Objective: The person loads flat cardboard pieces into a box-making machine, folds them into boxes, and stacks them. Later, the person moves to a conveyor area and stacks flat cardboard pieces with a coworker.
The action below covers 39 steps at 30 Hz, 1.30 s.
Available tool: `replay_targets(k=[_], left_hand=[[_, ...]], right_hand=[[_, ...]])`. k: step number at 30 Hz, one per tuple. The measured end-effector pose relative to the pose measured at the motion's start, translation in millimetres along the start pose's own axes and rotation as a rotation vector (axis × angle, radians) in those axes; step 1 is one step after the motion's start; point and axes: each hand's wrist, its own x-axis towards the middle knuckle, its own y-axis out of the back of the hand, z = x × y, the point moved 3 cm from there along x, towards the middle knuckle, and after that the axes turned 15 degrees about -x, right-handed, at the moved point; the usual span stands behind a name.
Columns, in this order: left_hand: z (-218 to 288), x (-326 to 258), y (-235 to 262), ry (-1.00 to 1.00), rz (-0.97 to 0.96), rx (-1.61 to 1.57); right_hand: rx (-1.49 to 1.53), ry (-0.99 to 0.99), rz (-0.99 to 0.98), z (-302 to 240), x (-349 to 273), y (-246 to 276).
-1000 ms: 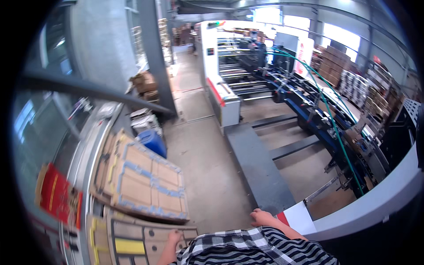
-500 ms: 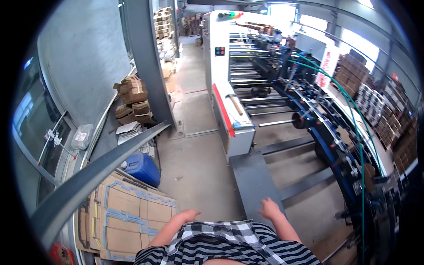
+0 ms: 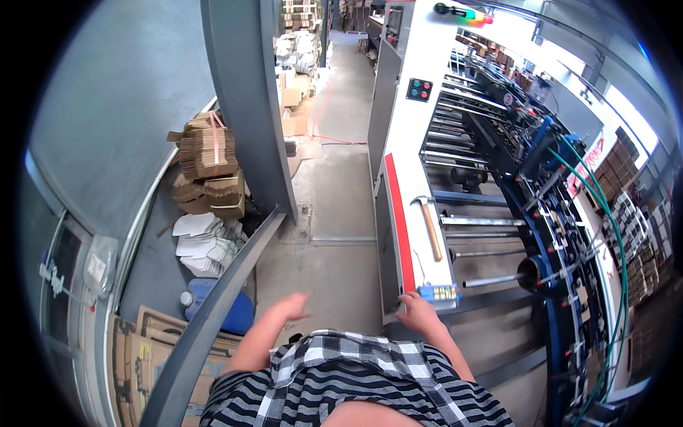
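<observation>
My left hand (image 3: 289, 307) hangs over the concrete floor, slightly blurred, its fingers loosely apart with nothing in them. Close to the near corner of the white machine housing (image 3: 425, 235) is my right hand (image 3: 418, 313), fingers parted and holding nothing. I cannot tell whether it touches the housing. On the housing's top lie a hammer (image 3: 431, 229) with a wooden handle and, nearest to my right hand, a small blue and yellow box (image 3: 437, 293). A red strip (image 3: 400, 224) runs along the housing's left edge.
A slanting grey metal beam (image 3: 220, 313) stands at my left, joining a grey column (image 3: 249, 92). Beyond it are bundled cardboard (image 3: 206, 149), white sheets (image 3: 203, 242) and a blue jerrycan (image 3: 217, 302). Machine rollers (image 3: 484, 222) and green hoses (image 3: 605, 196) fill the right side.
I have moved forward, so the housing, hammer and column are closer. My right hand is now beside the housing's near corner instead of over the grey floor plate.
</observation>
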Motion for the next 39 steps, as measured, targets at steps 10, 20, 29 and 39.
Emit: replay_targets(k=[10,20,29,39], left_hand=[[87,326,249,-0.405,0.068,0.163],[-9,589,463,-0.035,0.029,0.214],[-86,857,690,-0.050,0.049,0.215],[-73,1168,943,-0.380,0.068,0.115]], right_hand=[[0.346,-0.388,-0.014,147,262,-10],[-0.001,0.435,0.074,24,794,136],[-0.147,0.256,-0.185,92,1175,123],[0.261,-0.219,-0.422,270,1405,79]])
